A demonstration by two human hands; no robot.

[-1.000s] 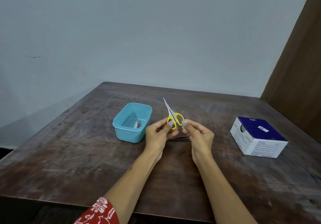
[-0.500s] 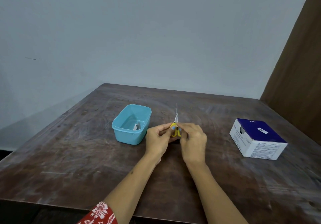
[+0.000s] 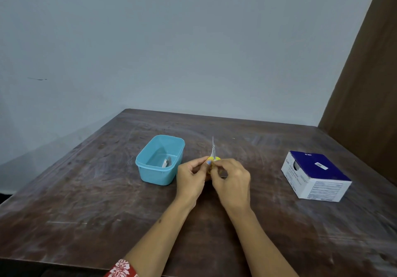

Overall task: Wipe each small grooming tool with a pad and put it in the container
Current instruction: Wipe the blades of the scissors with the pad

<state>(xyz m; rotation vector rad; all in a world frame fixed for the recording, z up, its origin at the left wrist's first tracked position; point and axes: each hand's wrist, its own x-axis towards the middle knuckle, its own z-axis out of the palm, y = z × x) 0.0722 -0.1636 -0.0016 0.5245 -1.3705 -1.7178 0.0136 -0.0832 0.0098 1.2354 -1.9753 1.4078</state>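
Item 1, scissors (image 3: 213,152): small pair, yellow handles, thin metal blades closed together and pointing up and away from me. Held above the table (image 3: 86,201), just right of the container, clear of the surface.

Item 2, my left hand (image 3: 190,178): fingers curled, thumb and forefinger pinching the yellow handle from the left. It is just right of the container's near corner, not touching it as far as I can see.

Item 3, my right hand (image 3: 233,182): fingers curled in on the same handle from the right, meeting my left hand at the scissors. Back of the hand faces the camera, so I cannot tell what else, if anything, sits under those fingers. A small grey edge shows just beside my right hand, on the side away from the container; too little visible to say what it is.

Item 4, container (image 3: 160,160): light blue plastic tub, rectangular, no lid on, standing on the table. This is my landmark.

Item 5, metal tool (image 3: 167,162): small, silvery, lying inside the container on its floor, toward the near right side.

Item 6, box (image 3: 315,175): white cardboard with a dark blue top, on the table well to the right of the container, past both hands.

Item 7, sleeve (image 3: 122,269): red with white floral print, on my left arm, nearer me than the container.
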